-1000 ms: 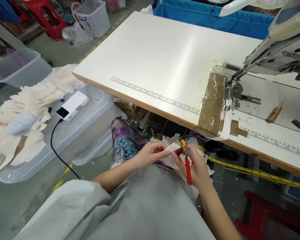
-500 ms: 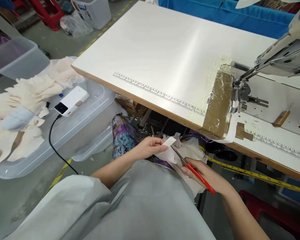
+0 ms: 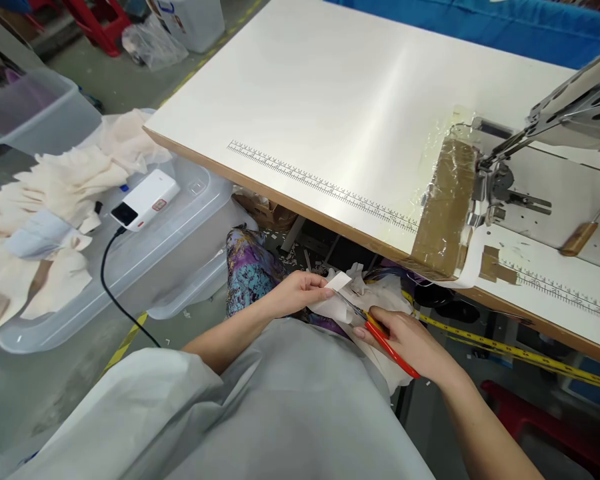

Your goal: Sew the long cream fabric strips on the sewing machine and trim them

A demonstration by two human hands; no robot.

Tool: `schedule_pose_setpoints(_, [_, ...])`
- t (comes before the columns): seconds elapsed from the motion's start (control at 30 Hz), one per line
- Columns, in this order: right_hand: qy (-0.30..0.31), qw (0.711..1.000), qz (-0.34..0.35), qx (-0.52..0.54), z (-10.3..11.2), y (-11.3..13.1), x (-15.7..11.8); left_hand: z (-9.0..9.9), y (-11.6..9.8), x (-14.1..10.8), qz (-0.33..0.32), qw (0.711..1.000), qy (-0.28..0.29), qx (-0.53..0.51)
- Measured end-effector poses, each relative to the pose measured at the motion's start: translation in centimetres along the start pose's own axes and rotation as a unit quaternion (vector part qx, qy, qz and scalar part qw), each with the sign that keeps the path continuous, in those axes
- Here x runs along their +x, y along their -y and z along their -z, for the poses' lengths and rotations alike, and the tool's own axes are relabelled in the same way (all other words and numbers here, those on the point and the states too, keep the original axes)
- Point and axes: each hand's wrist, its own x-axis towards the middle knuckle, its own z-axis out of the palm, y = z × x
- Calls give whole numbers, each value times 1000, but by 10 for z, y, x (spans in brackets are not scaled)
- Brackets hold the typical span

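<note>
My left hand [image 3: 303, 293] pinches a white fabric strip [image 3: 339, 281] between thumb and fingers over my lap. Red-handled scissors [image 3: 393, 350] are in my right hand [image 3: 405, 337], with their blades pointing up and left against the strip's lower edge. Whether the blades are parted is hard to make out. Below both hands, a bunched cream cloth [image 3: 387, 297] hangs from the lap, partly hidden by the right hand. A grey apron [image 3: 290, 400] covers the lap in front.
A white sewing table [image 3: 300, 87] with a printed ruler lies ahead, its edge near my hands. The sewing machine [image 3: 495, 180] and a wooden-handled awl [image 3: 580, 232] are at right. At left, a plastic bin [image 3: 180, 233] bears cream fabric pieces [image 3: 75, 180] and a white power bank [image 3: 147, 200].
The scissors have shifted slightly up and left toward the strip, and their handles look spread wider. My left hand stays nearly still. The table and machine sit slightly farther right in view.
</note>
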Motion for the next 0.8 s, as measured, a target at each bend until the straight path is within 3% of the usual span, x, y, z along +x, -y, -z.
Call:
schedule_pose_setpoints(0.13, [-20,998,-16,-50,0,3,-2,1,-2,0,-3,1000,-1,-1])
schedule_pose_setpoints(0.4, [-84,995,-11,-55,-9,2,-3,1,1,-1,-2,1000,6,-17])
schedule_pose_setpoints(0.8, [-84,985,-4,-148,-7,4,-2,-1,4,-2,-13,999,10,35])
